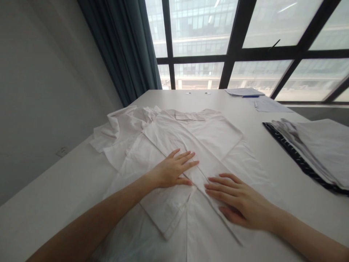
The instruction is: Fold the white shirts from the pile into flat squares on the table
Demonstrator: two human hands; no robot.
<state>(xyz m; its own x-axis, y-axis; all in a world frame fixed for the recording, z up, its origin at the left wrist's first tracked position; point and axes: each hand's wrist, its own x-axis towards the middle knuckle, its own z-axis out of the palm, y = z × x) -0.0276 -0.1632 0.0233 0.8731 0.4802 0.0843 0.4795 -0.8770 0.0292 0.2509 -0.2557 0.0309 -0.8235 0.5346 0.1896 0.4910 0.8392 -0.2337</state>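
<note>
A white garment [207, 136] lies spread over the white bench [89, 178], its collar [190, 116] toward the window [200, 29] and its lower part running back to the near side. The left hand [176, 169] rests on the middle of the cloth, fingers fanned and thumb held apart — an open hand, gripping nothing that I can see. The right hand [238, 200] lies to the right and a little nearer, its fingers together and stretched out over a long folded edge; it too is open, though whether the thumb pinches any fabric, I cannot tell. The two hands are apart, with a strip of white cloth between them. Rumpled fabric is bunched at the far left of the garment. Off to the right sits a pile of folded cloth [321, 145], white and grey on top, with a black, white-marked layer [294, 154] beneath. Farther back are papers [242, 91] with a blue pen [251, 96] — and a dark teal curtain [128, 47] hangs beside the window.
</note>
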